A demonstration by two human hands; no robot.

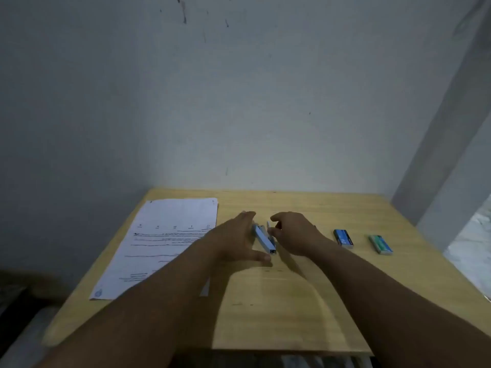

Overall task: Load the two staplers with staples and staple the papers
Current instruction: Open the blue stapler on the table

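A light blue stapler lies on the wooden table near its middle. My left hand is spread beside it on the left, fingertips past its far end and thumb by its near end. My right hand sits just right of the stapler with curled fingers at a thin pale part sticking up from it; blur hides whether they grip it. A stack of printed papers lies at the left. A blue staple box and a green staple box lie to the right. I see no second stapler.
The table stands against a pale wall at the back and left. A wall edge and a pale surface show at the far right, beyond the table's right edge.
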